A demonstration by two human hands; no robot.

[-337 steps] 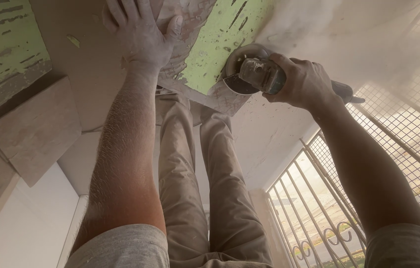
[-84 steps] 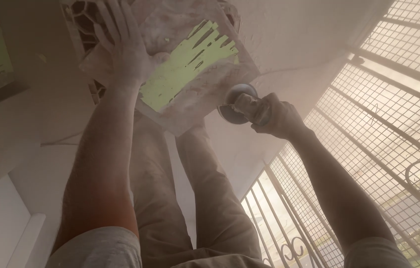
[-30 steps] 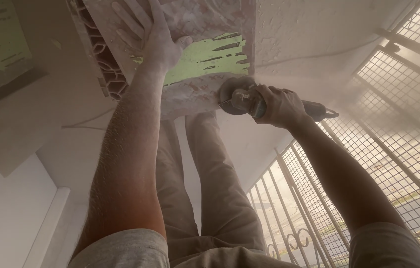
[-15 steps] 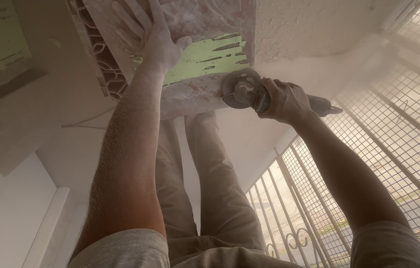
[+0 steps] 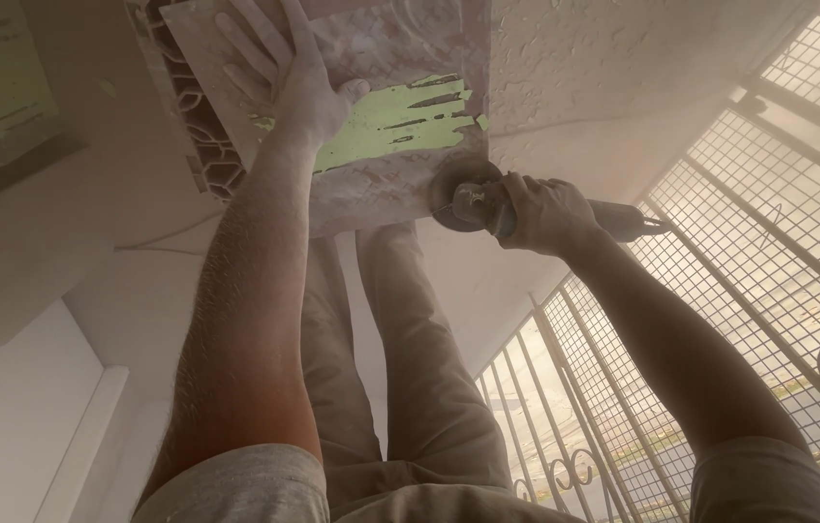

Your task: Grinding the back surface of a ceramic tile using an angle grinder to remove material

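Left hand (image 5: 298,82) spread flat on tile (image 5: 386,126), upper centre; right hand (image 5: 541,213) gripping angle grinder (image 5: 473,203) at tile's lower-right edge.

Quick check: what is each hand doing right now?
Left hand: open, fingers spread, pressed flat on the tile.
Right hand: closed around the angle grinder.

Item one: tile (image 5: 381,165), upper centre of the frame, a flat dusty slab with a diamond-textured back and a patch of scraped green adhesive; my left hand (image 5: 298,87) lies spread flat on it.

Item two: angle grinder (image 5: 473,203), right of centre, gripped in my right hand (image 5: 545,213), its disc touching the tile's lower right edge.
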